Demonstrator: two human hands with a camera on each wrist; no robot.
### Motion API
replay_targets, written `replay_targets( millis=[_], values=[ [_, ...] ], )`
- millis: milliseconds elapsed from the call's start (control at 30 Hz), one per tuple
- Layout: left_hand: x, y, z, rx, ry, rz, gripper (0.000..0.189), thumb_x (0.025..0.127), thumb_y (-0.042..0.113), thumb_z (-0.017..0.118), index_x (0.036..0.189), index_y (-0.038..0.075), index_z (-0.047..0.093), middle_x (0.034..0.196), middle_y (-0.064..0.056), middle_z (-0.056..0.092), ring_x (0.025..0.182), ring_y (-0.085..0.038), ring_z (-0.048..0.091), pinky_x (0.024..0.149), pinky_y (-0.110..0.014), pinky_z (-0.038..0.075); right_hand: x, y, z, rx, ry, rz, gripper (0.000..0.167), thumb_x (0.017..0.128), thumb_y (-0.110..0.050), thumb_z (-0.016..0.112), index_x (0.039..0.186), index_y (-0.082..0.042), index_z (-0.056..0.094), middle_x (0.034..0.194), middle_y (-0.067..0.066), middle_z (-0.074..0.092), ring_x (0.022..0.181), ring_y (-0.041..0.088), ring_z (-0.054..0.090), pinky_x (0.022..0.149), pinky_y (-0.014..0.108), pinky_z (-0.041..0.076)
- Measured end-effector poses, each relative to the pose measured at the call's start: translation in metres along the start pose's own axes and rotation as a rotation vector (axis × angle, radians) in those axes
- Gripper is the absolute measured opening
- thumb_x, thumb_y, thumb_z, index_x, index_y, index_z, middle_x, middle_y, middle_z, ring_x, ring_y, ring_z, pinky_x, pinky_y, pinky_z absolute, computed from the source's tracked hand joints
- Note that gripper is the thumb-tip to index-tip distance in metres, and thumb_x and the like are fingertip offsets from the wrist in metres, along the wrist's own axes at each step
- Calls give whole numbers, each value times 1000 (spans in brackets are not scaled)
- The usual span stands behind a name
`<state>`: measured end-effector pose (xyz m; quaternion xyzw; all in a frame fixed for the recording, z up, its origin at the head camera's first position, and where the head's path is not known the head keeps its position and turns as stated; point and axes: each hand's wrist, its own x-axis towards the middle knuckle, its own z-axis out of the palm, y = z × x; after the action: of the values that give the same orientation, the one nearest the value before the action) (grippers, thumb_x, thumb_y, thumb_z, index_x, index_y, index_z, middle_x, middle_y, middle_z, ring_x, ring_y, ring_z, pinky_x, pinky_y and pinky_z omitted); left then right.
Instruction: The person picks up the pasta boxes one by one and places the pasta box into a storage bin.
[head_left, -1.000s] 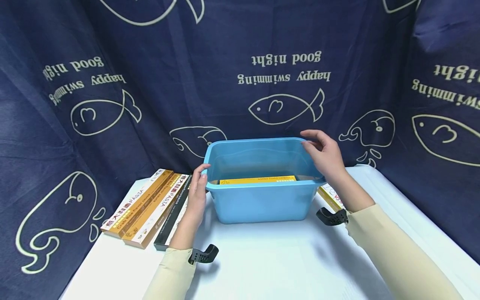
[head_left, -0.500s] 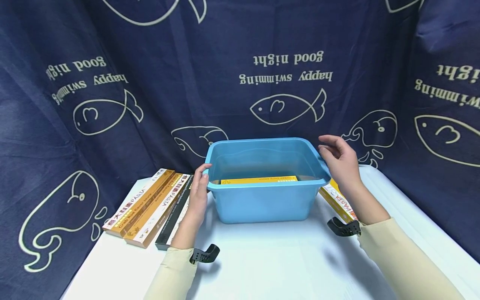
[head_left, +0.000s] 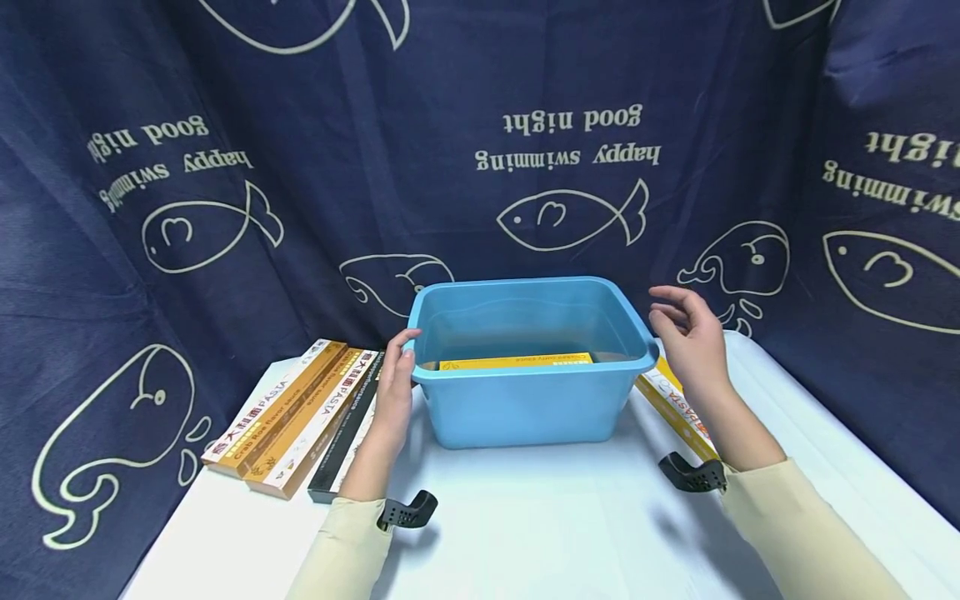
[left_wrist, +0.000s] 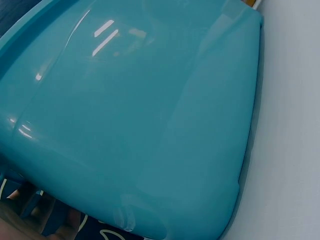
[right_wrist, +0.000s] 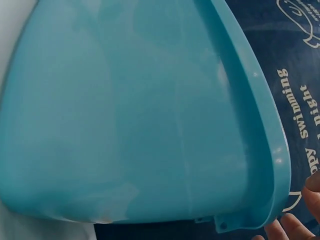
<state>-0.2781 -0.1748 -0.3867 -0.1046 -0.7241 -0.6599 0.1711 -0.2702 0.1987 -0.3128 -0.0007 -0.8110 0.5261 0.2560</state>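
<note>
- Bin (head_left: 525, 408): upright on the bench (head_left: 540, 525), between both hands; a yellow box (head_left: 517, 362) lies inside.
- Left hand (head_left: 392, 387): at the bin's left rim, fingers fairly straight, slightly spread.
- Right hand (head_left: 692, 342): just beside the bin's right rim, fingers loosely bent, pinching nothing; contact with the rim is unclear.
- Pasta boxes (head_left: 303, 421) and a black box (head_left: 345, 433): left of the bin.
- White-and-yellow box (head_left: 673, 408): right of it, partly hidden.

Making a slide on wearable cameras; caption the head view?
Left hand at one end of a blue bin, right hand near the other, a yellow box inside, more boxes on both sides.
</note>
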Motion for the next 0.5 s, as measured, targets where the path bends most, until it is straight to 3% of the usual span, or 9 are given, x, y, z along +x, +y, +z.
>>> replay_targets(
  millis=[200, 500],
  values=[
    [-1, 1, 1, 4, -6, 6, 44, 103, 42, 35, 144, 26, 43, 160, 0, 30, 146, -30, 32, 112, -66, 30, -8, 13, -6, -19, 8, 29, 40, 103, -26, 49, 142, -19, 51, 144, 6, 51, 127, 13, 54, 107, 37, 45],
    [0, -1, 0, 2, -4, 12, 45, 103, 41, 34, 145, 25, 42, 161, -1, 29, 147, -30, 30, 112, -67, 28, -17, 31, -19, -95, -8, 55, 44, 104, -32, 46, 147, -19, 45, 153, 5, 44, 134, 23, 50, 111, 42, 45]
  ],
)
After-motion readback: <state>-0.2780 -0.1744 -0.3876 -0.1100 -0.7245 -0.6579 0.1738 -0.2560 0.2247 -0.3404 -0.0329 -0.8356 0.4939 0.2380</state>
